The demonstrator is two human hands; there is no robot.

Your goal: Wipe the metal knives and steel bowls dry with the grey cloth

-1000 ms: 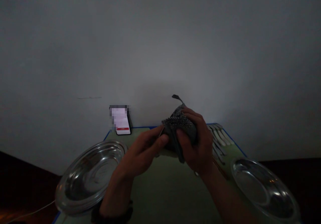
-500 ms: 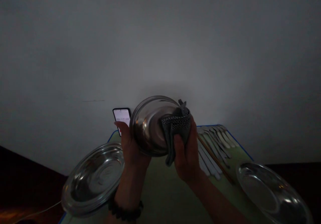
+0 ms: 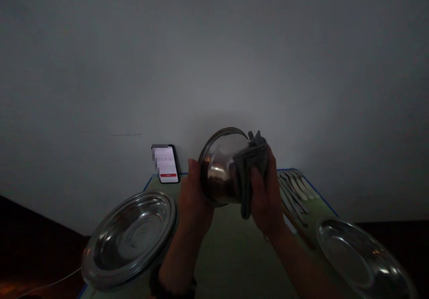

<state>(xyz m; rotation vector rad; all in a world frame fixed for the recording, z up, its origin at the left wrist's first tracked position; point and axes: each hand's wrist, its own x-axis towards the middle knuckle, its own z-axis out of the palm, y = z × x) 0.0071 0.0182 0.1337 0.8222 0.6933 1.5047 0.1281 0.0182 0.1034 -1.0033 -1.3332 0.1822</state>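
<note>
A shiny metal bowl (image 3: 217, 167) is held up over the table, tilted on its side with its outer surface partly facing me. My left hand (image 3: 196, 200) grips its rim from the left, thumb up along the edge; the other fingers are hidden behind it. On the right, my right hand (image 3: 268, 196) is closed around a folded grey cloth (image 3: 246, 174) with a patterned edge. The cloth presses against the bowl's base and hangs down below it.
Wide metal bowls (image 3: 157, 196) are stacked at the left, and another metal bowl (image 3: 378, 263) stands at the right edge. Several pieces of cutlery (image 3: 298, 187) lie at the back right. A lit phone (image 3: 169, 167) leans on the wall (image 3: 214, 57) behind the green table (image 3: 231, 263).
Both hands have moved right with the bowl and cloth. The bowl has turned so more of its side shows. The phone and the left stack's rim are now less covered.
</note>
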